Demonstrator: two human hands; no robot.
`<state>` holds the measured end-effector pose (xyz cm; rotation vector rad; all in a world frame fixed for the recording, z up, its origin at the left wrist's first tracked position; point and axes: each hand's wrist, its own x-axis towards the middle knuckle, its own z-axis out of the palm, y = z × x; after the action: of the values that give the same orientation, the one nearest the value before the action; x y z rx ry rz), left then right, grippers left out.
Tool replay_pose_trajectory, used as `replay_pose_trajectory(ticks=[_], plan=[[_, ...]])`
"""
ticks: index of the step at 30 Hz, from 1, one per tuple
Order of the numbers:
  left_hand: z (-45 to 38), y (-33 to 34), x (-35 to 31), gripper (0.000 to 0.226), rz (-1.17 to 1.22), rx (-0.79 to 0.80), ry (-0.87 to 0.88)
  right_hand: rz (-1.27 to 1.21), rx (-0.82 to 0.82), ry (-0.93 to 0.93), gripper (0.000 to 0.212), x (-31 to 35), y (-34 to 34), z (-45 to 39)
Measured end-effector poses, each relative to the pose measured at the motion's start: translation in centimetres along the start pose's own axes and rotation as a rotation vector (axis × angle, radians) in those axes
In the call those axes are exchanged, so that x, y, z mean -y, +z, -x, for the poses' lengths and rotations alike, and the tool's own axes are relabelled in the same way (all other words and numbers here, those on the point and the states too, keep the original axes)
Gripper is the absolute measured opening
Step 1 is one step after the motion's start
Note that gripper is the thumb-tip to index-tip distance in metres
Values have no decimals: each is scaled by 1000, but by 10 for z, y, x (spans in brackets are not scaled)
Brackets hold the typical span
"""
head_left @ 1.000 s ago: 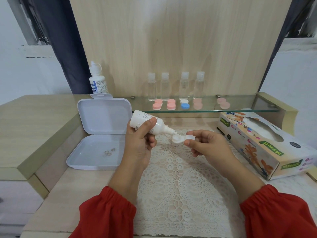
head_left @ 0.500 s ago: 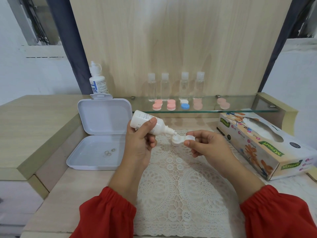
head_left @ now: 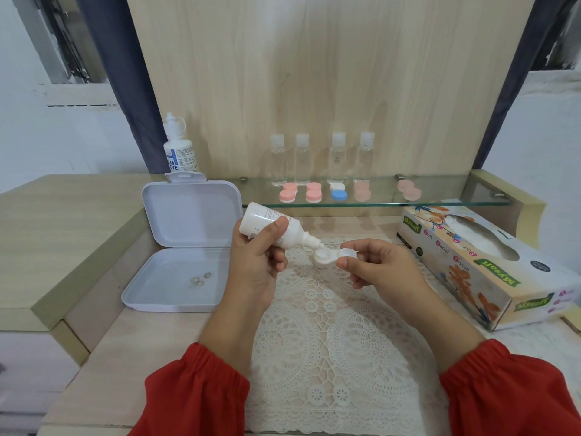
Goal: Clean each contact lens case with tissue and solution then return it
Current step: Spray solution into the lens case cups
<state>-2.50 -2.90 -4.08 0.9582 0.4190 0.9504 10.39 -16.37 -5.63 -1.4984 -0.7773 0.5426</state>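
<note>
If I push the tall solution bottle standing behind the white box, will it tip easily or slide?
The tall solution bottle looks narrow for its height, so a push near its cap would probably tip it. It stands on smooth wood, so a low push may slide it. How full it is cannot be seen, so its weight is uncertain.

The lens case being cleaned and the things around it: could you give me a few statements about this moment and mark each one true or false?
1. The left hand holds a white solution bottle tilted with its nozzle at the lens case. True.
2. The right hand holds a tissue. False: it pinches the white lens case.
3. The white box on the left is closed. False: its lid stands open.
4. The tissue box lies to the right of the lace mat. True.
5. All the cases on the glass shelf are pink. False: one has a blue cap.
</note>
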Motion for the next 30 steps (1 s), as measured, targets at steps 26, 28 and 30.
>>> replay_pose_trajectory(ticks=[26,28,30], plan=[[1,4,7,46,-16,95,-65,-9,35,-5,19,-1,2,0],[1,4,9,54,-49,117,-57,-15,42,-1,20,-1,3,0],[0,3,12,58,-81,127,-52,-18,45,2,21,-1,3,0]])
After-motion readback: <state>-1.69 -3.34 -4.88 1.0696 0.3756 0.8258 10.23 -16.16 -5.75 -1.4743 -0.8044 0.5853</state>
